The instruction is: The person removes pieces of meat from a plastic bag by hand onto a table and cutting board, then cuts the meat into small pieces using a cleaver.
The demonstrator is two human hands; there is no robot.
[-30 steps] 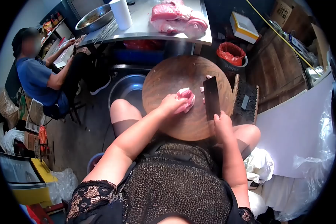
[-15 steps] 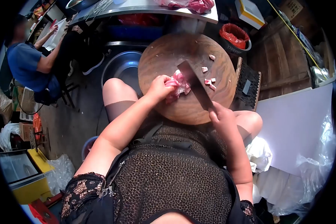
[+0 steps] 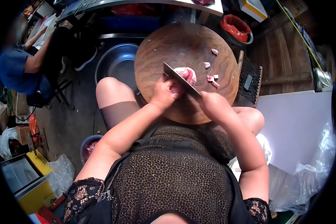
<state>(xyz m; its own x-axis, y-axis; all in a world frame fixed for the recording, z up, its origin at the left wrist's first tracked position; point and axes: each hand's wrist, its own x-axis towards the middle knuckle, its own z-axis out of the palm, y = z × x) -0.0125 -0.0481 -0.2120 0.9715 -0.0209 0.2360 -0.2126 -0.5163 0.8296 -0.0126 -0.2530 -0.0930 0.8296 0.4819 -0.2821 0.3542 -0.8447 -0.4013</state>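
Observation:
My right hand (image 3: 214,105) is wrapped round the handle of a cleaver (image 3: 181,81). The dark blade points up and left and lies across a pink-and-white piece of raw meat (image 3: 190,74); how deep its edge sits cannot be seen. On the near side of the blade, my left hand (image 3: 164,92) is closed on the meat, its fingers close to the steel. Under both hands is a thick round wooden chopping block (image 3: 156,48). Several small cut bits of meat (image 3: 207,65) are scattered on its right side.
A wide metal basin (image 3: 117,61) stands left of the block. A smaller basin (image 3: 83,149) of meat pieces is by my left arm. A bin with a red bag (image 3: 236,29) stands back right. At left sits a co-worker (image 3: 16,69) with a white tray.
The cleaver has moved left from beside the meat to across it, with my right hand following. The meat has been turned under my left hand. The whole view has shifted slightly.

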